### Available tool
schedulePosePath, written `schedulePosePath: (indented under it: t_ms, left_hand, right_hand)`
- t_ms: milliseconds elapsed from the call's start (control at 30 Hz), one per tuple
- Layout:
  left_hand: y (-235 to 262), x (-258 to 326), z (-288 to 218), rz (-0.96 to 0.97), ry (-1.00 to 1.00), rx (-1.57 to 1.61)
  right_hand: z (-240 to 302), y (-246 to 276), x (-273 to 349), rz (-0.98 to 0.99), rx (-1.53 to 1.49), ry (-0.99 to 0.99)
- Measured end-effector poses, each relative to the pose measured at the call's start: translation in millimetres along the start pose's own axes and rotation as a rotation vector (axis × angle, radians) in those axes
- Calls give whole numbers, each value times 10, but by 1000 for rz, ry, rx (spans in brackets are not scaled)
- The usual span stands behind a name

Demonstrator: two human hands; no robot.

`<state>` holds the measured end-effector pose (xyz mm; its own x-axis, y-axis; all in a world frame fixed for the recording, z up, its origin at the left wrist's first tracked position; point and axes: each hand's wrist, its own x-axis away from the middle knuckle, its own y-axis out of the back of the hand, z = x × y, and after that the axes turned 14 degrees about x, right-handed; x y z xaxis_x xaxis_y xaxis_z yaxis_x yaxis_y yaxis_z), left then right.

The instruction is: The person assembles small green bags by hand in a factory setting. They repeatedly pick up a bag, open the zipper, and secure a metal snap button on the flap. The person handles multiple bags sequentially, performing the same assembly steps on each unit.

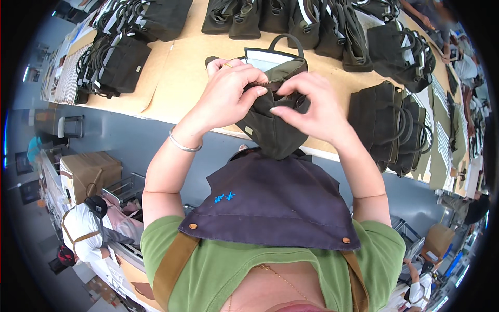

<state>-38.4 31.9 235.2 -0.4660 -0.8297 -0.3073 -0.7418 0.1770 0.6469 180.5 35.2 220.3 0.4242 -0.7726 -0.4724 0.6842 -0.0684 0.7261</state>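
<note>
Dark bag (275, 130), tilted over the near edge of the table (182, 67): left hand (226, 91) pinching its rim — apparently to steady the mouth; right hand (318, 101) half-curled, thumb and forefinger parted — any grip, I cannot tell.

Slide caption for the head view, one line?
Left hand and right hand at the open top of a dark bag, other bags on the table.

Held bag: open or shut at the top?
Open: the bag gapes at the top, and white shows inside its far rim. Zip teeth show by the left hand. Contents: cannot tell.
</note>
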Motion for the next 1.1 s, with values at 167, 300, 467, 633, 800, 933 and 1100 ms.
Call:
schedulePosePath:
  t_ms: [167, 300, 467, 633, 800, 933, 1100]
  left_hand:
    - [37, -43, -19, 90, 0, 30]
    - [32, -54, 0, 114, -26, 45]
    - [31, -59, 11, 128, -21, 62]
    - [339, -73, 258, 100, -62, 63]
    - [453, 98, 139, -20, -17, -208]
    - [211, 152, -67, 77, -86, -199]
    - [164, 194, 87, 157, 24, 57]
  right_hand:
    - [-38, -176, 59, 73, -40, -73]
    - [-1, -201, 89, 1, 3, -64]
    - [-135, -45, -76, 169, -11, 89]
    - [-158, 172, -323, 462, 240, 158]
    - [-20, 91, -404, 631, 82, 188]
    - [-82, 64, -464, 612, 19, 257]
    - [-136, 97, -621, 776, -8, 244]
